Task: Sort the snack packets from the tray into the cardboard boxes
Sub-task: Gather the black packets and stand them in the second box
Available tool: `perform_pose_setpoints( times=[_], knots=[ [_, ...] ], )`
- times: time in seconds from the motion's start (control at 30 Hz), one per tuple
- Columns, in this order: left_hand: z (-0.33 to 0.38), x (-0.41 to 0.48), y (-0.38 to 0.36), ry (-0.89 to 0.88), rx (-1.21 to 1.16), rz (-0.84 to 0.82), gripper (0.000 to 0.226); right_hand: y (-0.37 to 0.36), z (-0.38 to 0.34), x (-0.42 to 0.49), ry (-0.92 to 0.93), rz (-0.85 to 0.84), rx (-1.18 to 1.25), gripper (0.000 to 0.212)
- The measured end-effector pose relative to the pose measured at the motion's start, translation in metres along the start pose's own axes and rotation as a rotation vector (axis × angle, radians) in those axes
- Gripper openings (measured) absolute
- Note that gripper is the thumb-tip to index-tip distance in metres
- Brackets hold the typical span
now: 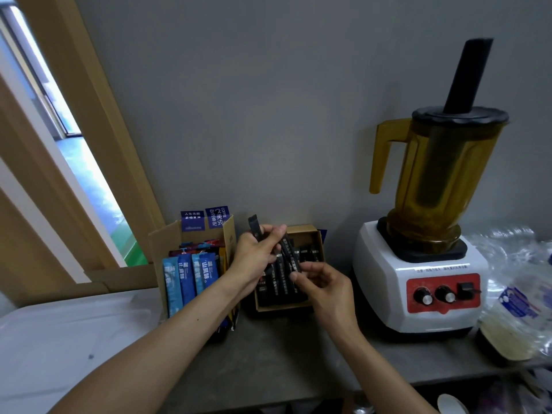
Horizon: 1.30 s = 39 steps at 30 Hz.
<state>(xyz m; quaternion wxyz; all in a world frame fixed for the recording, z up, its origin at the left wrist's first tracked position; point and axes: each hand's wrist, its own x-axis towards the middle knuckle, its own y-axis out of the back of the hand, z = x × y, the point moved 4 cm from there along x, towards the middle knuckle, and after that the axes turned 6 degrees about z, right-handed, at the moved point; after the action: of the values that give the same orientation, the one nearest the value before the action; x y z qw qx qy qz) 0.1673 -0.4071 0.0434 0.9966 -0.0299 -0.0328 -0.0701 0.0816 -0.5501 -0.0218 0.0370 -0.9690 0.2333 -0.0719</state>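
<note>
Two open cardboard boxes stand against the wall. The left box (159,243) holds upright blue packets (186,277), with red and yellow ones behind. The right box (316,237) is filled with black stick packets (276,288). My left hand (257,255) hovers over the right box, gripping a small bunch of black packets (255,227) whose top sticks up past my fingers. My right hand (322,283) pinches the lower end of one black packet (291,258) from that bunch. A white tray (59,339) lies at the lower left.
A blender (424,264) with a yellow jug, white base and red control panel stands right of the boxes. Clear plastic bags (516,282) pile up at the far right. A wooden window frame (74,144) runs along the left. The grey counter (268,363) lies in front.
</note>
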Motion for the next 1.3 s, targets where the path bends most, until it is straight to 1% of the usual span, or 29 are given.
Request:
perform_pose_setpoints(
  times=[0.13, 0.27, 0.43, 0.53, 0.6, 0.7, 0.8, 1.0, 1.3],
  knots=[
    [0.005, -0.001, 0.0, -0.057, 0.072, 0.041, 0.022, -0.003, 0.001, -0.004, 0.009, -0.056, -0.016, 0.022],
    [0.011, 0.0, 0.0, -0.094, 0.099, 0.064, 0.023, -0.005, -0.007, 0.0, 0.052, -0.09, -0.086, 0.021],
    [0.014, -0.002, 0.004, -0.083, 0.127, 0.071, 0.018, -0.008, -0.01, 0.004, -0.021, -0.153, 0.008, 0.016],
    [0.015, -0.004, 0.004, -0.065, 0.108, 0.075, 0.015, -0.007, -0.011, 0.006, -0.043, -0.129, -0.004, 0.014],
    [0.016, -0.004, 0.003, -0.056, 0.138, 0.057, 0.013, -0.005, -0.013, 0.008, -0.061, -0.11, 0.009, 0.014],
    [0.017, -0.004, 0.003, -0.055, 0.19, 0.025, 0.015, -0.004, -0.011, 0.009, -0.083, -0.11, 0.03, 0.012],
    [0.02, -0.003, 0.004, -0.053, 0.18, 0.026, 0.017, -0.004, -0.006, 0.008, -0.107, -0.113, 0.051, 0.013],
    [0.021, -0.004, 0.006, -0.054, 0.197, 0.009, 0.02, -0.001, -0.006, 0.007, -0.097, -0.16, 0.046, 0.019],
    [0.02, -0.002, 0.007, -0.071, 0.232, 0.011, 0.019, 0.002, -0.002, 0.005, -0.097, -0.157, 0.036, 0.021]
  ],
)
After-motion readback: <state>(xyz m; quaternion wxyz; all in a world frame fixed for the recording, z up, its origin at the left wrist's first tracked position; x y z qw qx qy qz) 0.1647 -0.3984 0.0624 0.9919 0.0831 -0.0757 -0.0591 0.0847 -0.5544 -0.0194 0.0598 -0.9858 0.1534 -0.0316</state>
